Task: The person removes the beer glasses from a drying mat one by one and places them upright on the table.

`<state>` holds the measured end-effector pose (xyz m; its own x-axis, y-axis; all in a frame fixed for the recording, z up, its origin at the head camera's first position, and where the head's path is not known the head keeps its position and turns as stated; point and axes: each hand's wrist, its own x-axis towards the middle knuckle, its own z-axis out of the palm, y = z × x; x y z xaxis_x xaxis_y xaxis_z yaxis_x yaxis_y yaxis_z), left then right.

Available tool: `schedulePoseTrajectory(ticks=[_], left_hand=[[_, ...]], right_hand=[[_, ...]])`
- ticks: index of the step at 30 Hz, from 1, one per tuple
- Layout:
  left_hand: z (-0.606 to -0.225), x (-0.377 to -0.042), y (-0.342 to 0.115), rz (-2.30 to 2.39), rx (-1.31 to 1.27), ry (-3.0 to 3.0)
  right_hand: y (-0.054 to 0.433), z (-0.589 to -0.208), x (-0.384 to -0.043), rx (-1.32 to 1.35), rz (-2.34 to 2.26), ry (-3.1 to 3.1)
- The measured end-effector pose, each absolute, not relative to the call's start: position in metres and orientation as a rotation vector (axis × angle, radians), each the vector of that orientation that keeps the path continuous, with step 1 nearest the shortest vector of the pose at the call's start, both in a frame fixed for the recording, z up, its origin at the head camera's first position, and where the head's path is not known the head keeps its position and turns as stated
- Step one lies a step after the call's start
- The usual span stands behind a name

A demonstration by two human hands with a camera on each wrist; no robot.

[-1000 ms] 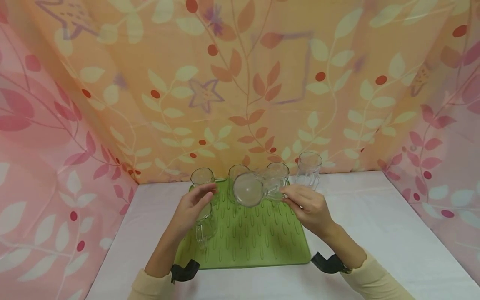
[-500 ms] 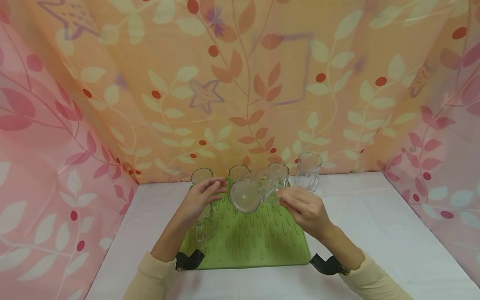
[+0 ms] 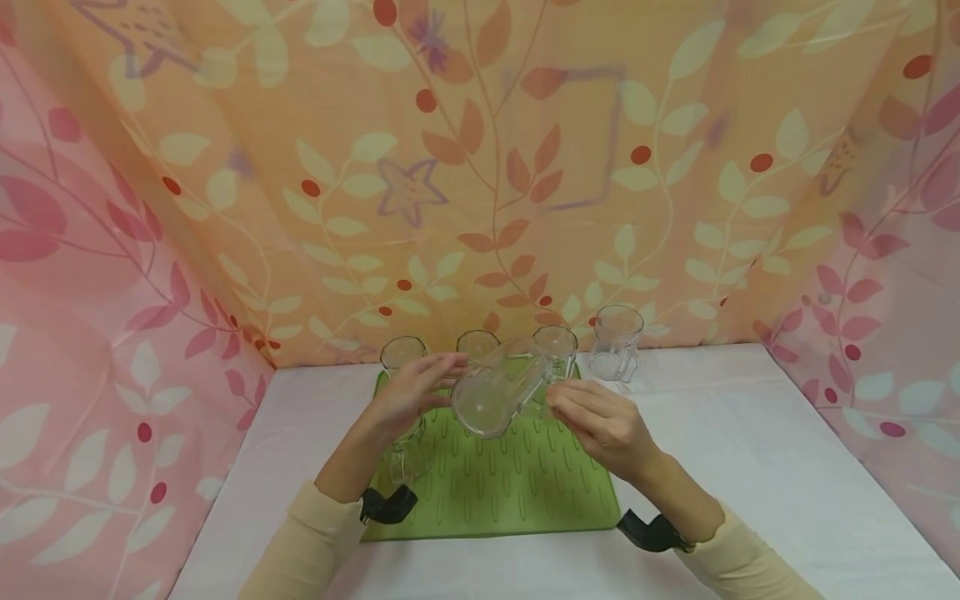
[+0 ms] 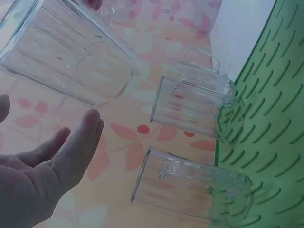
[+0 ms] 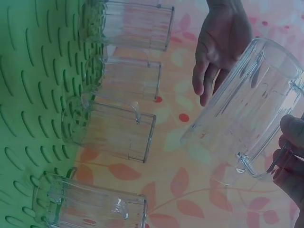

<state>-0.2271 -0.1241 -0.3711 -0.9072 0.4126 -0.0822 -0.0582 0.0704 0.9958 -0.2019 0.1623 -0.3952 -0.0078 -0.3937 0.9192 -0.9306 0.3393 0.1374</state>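
A clear glass mug (image 3: 483, 404) hangs tilted above the mat, its round base facing the head camera. My right hand (image 3: 603, 421) pinches this mug's handle, and the right wrist view shows thumb and fingers round it. Close to the mug's left side is my left hand (image 3: 416, 392), its fingers fairly straight. In the left wrist view a fingertip of the left hand (image 4: 52, 166) comes up to the glass mug (image 4: 71, 57); I cannot tell whether it touches. The left hand partly covers two standing mugs at the mat's left side in the head view.
Below lies a green ridged mat (image 3: 525, 500) on a white table (image 3: 750, 467). Several glass mugs stand upright along its back and left, including a back-right mug (image 3: 557, 342) and a front-left mug (image 3: 408, 458). Another mug (image 3: 617, 346) stands off the mat, back right.
The held mug has shifted slightly left and tilted, its base dropping lower. My left hand has moved right and up towards it. My right hand has moved slightly left, keeping its hold.
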Motion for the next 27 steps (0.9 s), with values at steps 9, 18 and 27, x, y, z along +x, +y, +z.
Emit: schedulePoseTrajectory(ticks=[9, 18, 27], left_hand=[[-0.373, -0.234, -0.115, 1.859, 0.360, 1.884], [-0.379, -0.237, -0.105, 1.842, 0.359, 1.693], [-0.383, -0.239, -0.100, 1.732, 0.280, 1.548]], right_hand=[[0.158, -0.396, -0.200, 1.267, 0.592, -1.583], [0.157, -0.396, -0.200, 1.285, 0.517, -1.566], [0.156, -0.394, -0.199, 1.293, 0.436, -1.539]])
